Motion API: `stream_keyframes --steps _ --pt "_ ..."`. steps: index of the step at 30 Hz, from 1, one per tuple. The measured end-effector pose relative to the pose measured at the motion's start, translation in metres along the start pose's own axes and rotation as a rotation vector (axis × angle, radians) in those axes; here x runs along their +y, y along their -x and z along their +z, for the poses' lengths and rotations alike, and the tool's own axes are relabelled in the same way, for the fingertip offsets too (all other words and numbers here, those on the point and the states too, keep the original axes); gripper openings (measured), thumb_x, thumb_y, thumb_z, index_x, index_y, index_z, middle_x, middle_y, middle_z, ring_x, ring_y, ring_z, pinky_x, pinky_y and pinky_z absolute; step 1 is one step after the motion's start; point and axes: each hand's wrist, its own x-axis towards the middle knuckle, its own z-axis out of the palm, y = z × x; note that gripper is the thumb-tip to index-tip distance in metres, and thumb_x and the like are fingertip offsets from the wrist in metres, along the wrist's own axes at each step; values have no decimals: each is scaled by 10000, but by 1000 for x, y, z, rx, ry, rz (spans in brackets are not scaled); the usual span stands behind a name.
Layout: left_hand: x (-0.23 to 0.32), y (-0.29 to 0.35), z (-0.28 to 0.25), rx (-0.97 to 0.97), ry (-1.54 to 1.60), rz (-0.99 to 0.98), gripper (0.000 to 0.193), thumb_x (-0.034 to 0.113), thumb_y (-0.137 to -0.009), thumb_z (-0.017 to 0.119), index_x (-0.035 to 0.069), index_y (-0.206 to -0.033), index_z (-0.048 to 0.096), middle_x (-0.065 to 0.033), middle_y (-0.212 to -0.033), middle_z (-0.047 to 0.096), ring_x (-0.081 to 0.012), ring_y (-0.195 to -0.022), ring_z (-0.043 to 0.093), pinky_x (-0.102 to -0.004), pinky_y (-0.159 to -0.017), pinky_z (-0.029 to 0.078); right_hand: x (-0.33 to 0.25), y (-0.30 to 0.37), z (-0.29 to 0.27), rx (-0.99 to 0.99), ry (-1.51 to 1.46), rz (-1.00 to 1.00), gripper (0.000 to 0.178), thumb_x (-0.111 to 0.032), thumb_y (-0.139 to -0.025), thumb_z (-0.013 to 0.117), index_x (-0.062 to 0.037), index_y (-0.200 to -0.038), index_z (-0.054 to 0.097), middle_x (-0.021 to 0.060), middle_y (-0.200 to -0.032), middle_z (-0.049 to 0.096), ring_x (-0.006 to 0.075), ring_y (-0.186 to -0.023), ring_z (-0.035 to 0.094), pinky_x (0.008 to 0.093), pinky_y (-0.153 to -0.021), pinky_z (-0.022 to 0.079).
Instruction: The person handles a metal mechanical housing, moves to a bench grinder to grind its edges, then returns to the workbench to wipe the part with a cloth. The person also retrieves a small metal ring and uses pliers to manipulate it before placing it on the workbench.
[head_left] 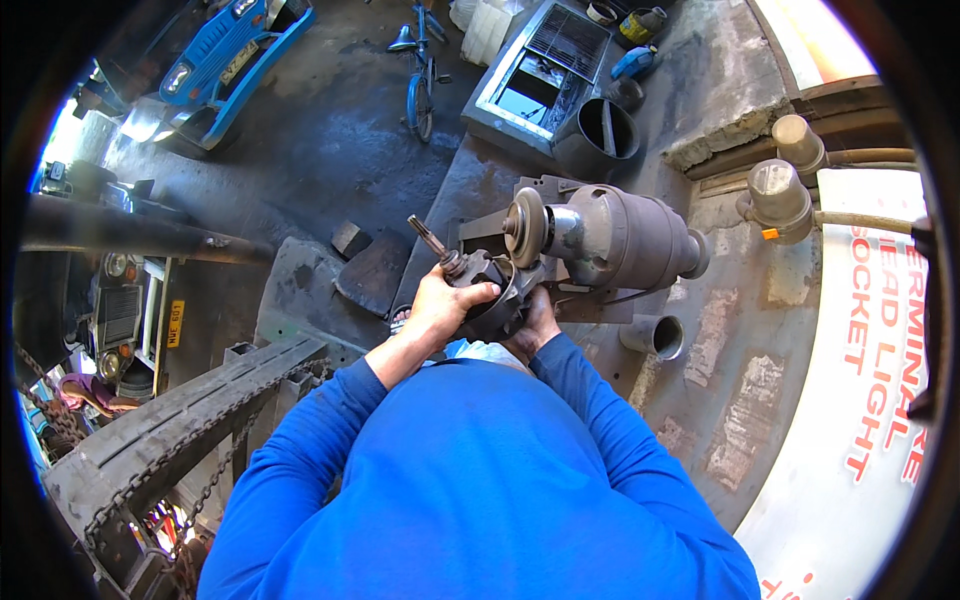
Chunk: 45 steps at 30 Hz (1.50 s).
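Note:
Both of my hands grip a dark, greasy metal part with a splined shaft (430,238), close in front of my body. The shaft sticks out toward the upper left, and the thicker body lies between my hands. My left hand (440,310) wraps round it from the left, thumb across the top. My right hand (540,320) is closed at the right side of the body; its fingers are partly hidden. Just beyond stands a bench grinder (630,238), its round wheel (527,228) near the part. Whether the part touches the wheel I cannot tell.
A heavy steel beam (180,410) with a chain (165,460) runs along my left. A short pipe (655,336) lies at the right, near a white sign (850,400). Farther off stand a black bucket (597,140), a metal-framed box (540,80), a blue bicycle (420,80) and a blue vehicle (215,65).

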Motion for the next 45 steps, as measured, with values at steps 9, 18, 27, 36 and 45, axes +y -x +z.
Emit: stream_keyframes --steps 9,18,27,36,45 --pt "-23 21 -24 17 112 -30 691 187 -749 923 -30 -1318 596 -154 -1185 696 -242 -1065 691 -363 -952 572 24 0 -15 98 158 25 556 -470 -1087 365 -75 -1358 647 151 -1312 696 338 -1183 674 533 -1090 519" --pt "-23 33 -40 -128 -285 358 1053 255 -608 980 -29 -1490 478 -140 -1373 616 -247 -1261 594 -390 -1148 442 31 13 -18 -251 23 135 692 -651 -1067 397 -96 -1409 631 157 -1378 685 341 -1226 671 533 -1098 509" --pt "-21 39 -33 -238 51 211 1162 246 -720 956 95 -1655 284 -197 -1464 544 -302 -1353 549 -440 -1186 415 34 19 -17 -91 190 -197 483 -374 -1017 572 -34 -1356 630 148 -1281 717 292 -1113 716 424 -1002 582" --pt "-28 5 -19 -185 353 56 644 168 -815 845 25 -1376 562 -84 -1207 686 -196 -1124 656 -360 -1030 518 35 17 -2 -22 289 -438 483 -356 -1066 484 -41 -1413 599 132 -1310 693 254 -1176 679 401 -1063 528" --pt "-13 -16 3 10 188 -91 448 199 -829 843 6 -1207 699 -104 -1089 734 -216 -967 713 -379 -922 569 19 5 4 100 85 -252 612 -559 -1097 333 -106 -1374 637 130 -1292 717 304 -1167 691 503 -1016 551"
